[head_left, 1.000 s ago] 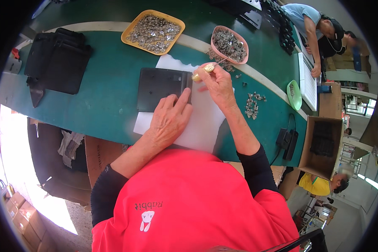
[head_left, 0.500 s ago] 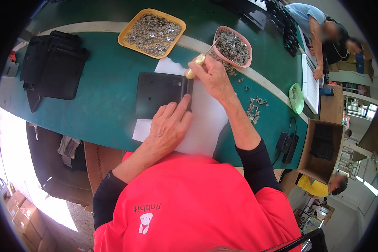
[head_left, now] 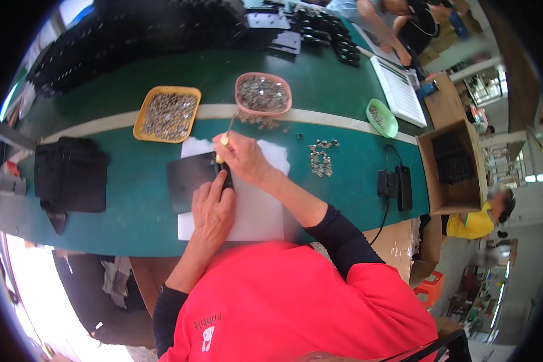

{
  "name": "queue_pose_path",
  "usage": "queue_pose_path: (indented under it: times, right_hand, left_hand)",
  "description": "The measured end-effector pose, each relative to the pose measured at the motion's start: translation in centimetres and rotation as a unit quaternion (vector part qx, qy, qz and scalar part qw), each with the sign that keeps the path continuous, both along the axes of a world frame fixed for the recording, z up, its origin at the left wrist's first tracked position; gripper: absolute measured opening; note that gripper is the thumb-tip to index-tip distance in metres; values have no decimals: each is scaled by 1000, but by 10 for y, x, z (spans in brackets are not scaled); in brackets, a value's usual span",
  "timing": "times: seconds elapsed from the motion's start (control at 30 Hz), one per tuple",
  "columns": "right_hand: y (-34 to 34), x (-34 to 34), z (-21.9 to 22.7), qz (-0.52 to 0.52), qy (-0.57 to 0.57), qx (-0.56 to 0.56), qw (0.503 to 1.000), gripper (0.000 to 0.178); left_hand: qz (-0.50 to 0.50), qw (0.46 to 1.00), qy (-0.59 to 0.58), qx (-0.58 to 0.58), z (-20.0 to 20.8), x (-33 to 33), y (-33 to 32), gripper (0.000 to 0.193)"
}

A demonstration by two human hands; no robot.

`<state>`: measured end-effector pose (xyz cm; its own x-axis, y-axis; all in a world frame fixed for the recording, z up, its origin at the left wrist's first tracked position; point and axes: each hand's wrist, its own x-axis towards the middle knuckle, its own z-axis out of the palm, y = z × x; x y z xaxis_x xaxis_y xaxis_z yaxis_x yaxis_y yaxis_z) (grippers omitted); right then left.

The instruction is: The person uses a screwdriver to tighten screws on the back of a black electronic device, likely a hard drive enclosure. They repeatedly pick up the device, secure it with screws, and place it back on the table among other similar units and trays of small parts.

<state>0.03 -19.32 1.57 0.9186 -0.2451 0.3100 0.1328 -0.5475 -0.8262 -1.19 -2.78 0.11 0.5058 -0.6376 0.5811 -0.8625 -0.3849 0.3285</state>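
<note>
A flat black plastic panel (head_left: 187, 180) with a raised strip along its right edge lies on a white sheet (head_left: 259, 211) in front of me. My left hand (head_left: 213, 211) rests on the panel's lower right part, fingers stretched out toward the strip. In my right hand (head_left: 246, 160) is a yellow-handled tool (head_left: 225, 139) with a thin metal shaft that points away from me. The handle's near end is just above the strip, close to my left fingertips; I cannot tell whether it touches.
Small metal parts fill a yellow tray (head_left: 143, 128) and a pink tray (head_left: 263, 113); loose metal clips (head_left: 320, 161) lie to the right. Black parts (head_left: 72, 175) are stacked at left. A green bowl (head_left: 387, 128), power adapter (head_left: 387, 183) and cardboard box (head_left: 464, 193) stand at right.
The whole view has shifted and turned, showing more of the table's far side. My right hand still grips the tool, and my left hand stays on the panel.
</note>
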Motion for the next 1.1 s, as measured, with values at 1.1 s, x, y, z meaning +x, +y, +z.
queue_pose_path:
  times: [1.1]
  right_hand:
    - [-205,-68,73,-240,27,-435,867,24]
  left_hand:
    - [494,853,-128,109,62,171,170,38]
